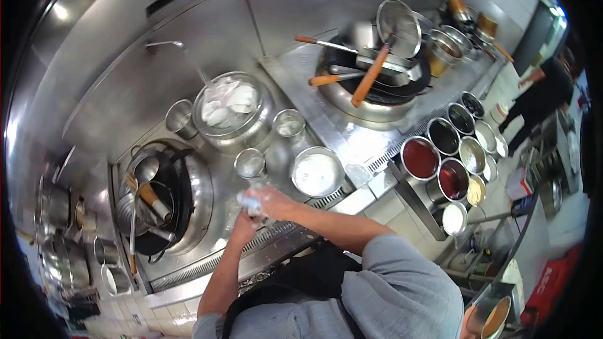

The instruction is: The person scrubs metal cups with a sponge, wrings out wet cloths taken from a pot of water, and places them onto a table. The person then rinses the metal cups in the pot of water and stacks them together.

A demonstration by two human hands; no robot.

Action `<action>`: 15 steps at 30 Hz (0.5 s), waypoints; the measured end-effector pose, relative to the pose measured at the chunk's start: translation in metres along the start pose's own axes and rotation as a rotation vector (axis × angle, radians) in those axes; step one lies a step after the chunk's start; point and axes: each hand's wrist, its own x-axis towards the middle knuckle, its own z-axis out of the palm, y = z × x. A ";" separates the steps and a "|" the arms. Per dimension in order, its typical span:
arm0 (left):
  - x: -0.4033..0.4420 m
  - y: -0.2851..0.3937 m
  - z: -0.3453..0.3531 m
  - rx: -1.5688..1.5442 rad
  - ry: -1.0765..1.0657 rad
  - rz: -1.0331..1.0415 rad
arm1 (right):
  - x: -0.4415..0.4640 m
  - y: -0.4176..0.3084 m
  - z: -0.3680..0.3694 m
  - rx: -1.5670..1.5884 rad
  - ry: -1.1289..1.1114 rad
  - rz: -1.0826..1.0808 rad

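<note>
My right hand point(276, 203) and my left hand point(244, 228) meet above the front of the steel counter, fingers closed around a small whitish-blue wad point(250, 204). It looks like wet cloth, but blur hides its exact kind. Just beyond my hands stands a small steel cup point(250, 163). To its right, a round steel pot point(318, 172) holds something white. A second cup point(289, 124) sits farther back. Behind them, a large steel pot point(239, 141) is heaped with soft white pieces point(229, 102).
A wok point(164, 201) with ladles and a strainer fills the left burner. More woks and long-handled tools point(374, 69) sit at the back right. Round containers of sauces point(421, 157) line the right side. Another person point(546, 91) stands at far right.
</note>
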 end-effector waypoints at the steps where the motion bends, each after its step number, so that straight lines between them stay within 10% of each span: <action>1: 0.006 -0.022 -0.006 0.262 -0.014 0.177 | -0.002 -0.001 -0.011 -0.104 -0.185 -0.126; 2: 0.014 -0.031 -0.007 0.522 -0.022 0.360 | -0.005 0.002 -0.014 -0.138 -0.291 -0.092; 3: 0.004 -0.002 -0.013 0.414 -0.081 0.006 | -0.007 0.008 -0.015 -0.176 -0.395 -0.057; 9: 0.006 -0.082 -0.011 0.136 0.152 0.455 | -0.019 0.019 0.011 -0.193 -0.346 0.157; 11: -0.001 -0.050 -0.001 -0.591 0.227 -0.127 | -0.016 0.003 -0.004 -0.102 -0.386 0.329; 15: 0.013 -0.027 0.012 -0.630 0.066 -0.303 | -0.034 0.082 0.066 0.228 -0.157 0.229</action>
